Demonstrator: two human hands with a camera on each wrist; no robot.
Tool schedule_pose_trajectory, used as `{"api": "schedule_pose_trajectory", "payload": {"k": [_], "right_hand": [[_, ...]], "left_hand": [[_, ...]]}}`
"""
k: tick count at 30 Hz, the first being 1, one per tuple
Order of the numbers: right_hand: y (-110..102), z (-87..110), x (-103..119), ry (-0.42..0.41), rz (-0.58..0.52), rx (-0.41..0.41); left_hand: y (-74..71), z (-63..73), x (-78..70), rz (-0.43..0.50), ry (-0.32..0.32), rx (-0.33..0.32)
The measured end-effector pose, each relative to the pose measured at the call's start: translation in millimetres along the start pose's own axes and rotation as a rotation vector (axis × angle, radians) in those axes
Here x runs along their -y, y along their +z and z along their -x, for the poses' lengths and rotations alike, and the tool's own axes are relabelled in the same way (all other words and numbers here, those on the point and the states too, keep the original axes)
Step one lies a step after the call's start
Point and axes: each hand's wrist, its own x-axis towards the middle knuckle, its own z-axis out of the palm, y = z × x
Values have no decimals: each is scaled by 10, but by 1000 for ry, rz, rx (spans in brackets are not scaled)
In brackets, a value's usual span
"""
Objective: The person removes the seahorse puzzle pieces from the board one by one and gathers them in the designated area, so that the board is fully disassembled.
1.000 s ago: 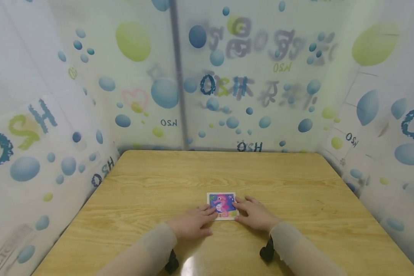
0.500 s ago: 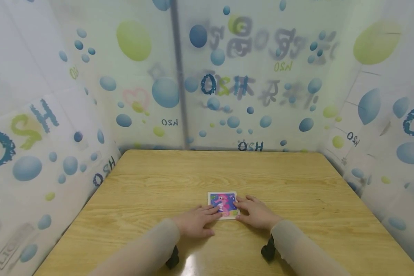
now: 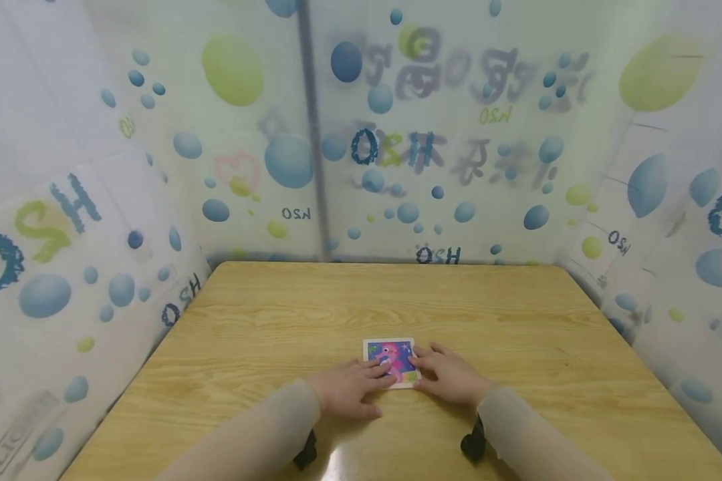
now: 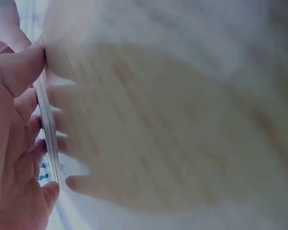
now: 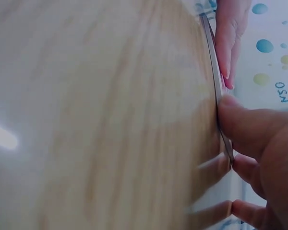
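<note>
1. The left hand [image 3: 349,389] is spread, palm side down, with its fingertips laid over the lower left part of the picture board [image 3: 400,361]; its thumb is held apart, off the board.
2. At the right hand [image 3: 451,377], the fingers are loosely parted; the board's right edge and lower right corner are touched by fingertips and thumb. No firm pinch can be made out.
3. The board is laid flat, low and slightly right of centre in the head view, between the hands: rightward of the left, leftward of the right. As it is nearly square, no long axis is plain; being touched by both, it is nearer to neither.
4. Its print, a pink animal on blue, is shown clearly only from the head. By the wrist views, its thin side and the fingers' reflections are added.
5. Farther out, pale sleeves [image 3: 259,427], the wooden tabletop [image 3: 277,314] and, across the upper frame, bubble-patterned sheeting [image 3: 253,234] are seen.
</note>
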Motion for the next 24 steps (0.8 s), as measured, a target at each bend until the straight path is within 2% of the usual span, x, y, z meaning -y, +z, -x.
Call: {"api": "schedule_pose_trajectory", "payload": {"k": [9,24], "right_hand": [[-31,72,102,-37,50,9],[-43,91,122,-43,66,5]], "left_hand": [[25,79,-46,42,-8,16],[36,72,-45,94,-25,23]]}}
